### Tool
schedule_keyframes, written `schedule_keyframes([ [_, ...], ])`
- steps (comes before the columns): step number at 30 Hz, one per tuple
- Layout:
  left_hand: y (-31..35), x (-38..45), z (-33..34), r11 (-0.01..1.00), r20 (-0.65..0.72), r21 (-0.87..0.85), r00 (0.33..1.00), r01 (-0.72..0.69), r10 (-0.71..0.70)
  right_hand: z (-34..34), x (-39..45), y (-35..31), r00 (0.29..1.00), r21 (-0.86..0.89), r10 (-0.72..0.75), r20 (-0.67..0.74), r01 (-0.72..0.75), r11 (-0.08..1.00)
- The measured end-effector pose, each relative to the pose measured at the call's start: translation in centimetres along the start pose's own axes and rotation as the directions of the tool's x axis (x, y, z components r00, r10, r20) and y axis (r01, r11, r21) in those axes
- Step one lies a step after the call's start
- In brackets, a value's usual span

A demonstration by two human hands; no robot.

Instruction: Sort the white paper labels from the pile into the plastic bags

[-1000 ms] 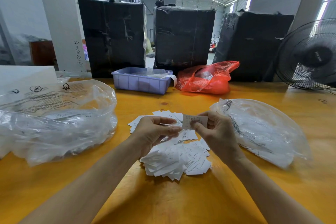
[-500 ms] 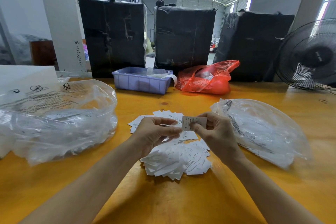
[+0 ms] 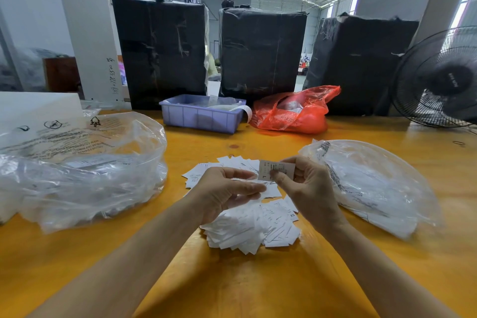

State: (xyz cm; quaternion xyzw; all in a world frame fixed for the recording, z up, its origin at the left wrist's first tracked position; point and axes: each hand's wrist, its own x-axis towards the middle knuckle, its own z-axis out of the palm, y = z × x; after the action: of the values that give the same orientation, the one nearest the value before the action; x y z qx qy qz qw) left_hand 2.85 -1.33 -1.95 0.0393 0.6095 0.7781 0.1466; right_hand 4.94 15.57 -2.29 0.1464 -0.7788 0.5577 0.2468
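Note:
A pile of white paper labels point(image 3: 254, 227) lies on the yellow table in front of me. My right hand point(image 3: 311, 190) pinches a single label point(image 3: 280, 168) marked "L" between thumb and fingers, held up above the pile. Just to its left, my left hand point(image 3: 225, 192) is curled with its fingers round a small bunch of labels. A big clear plastic bag point(image 3: 77, 173) with printed warnings sits open at the left. A second clear bag point(image 3: 376, 186) lies flatter at the right, next to my right hand.
At the back stand a purple plastic bin point(image 3: 201, 117), a red plastic bag point(image 3: 294, 111) and three black-wrapped bales point(image 3: 260, 51). A black fan point(image 3: 438, 80) is at the far right. A white box point(image 3: 38, 106) sits behind the left bag.

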Motion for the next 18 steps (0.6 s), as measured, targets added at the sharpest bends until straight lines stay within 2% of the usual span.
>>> schedule_keyframes([
  [11,0.05,-0.04,-0.01,1.0,0.046,0.026,0.999,-0.002,0.001,0.09,0.12,0.41,1.0,-0.008,0.0,0.023,0.0,1.0],
  [18,0.31,-0.26,-0.17,0.997,0.076,0.072,0.997,-0.007,0.002,0.01,0.15,0.38,0.993,-0.014,0.05,0.103,-0.049,0.999],
])
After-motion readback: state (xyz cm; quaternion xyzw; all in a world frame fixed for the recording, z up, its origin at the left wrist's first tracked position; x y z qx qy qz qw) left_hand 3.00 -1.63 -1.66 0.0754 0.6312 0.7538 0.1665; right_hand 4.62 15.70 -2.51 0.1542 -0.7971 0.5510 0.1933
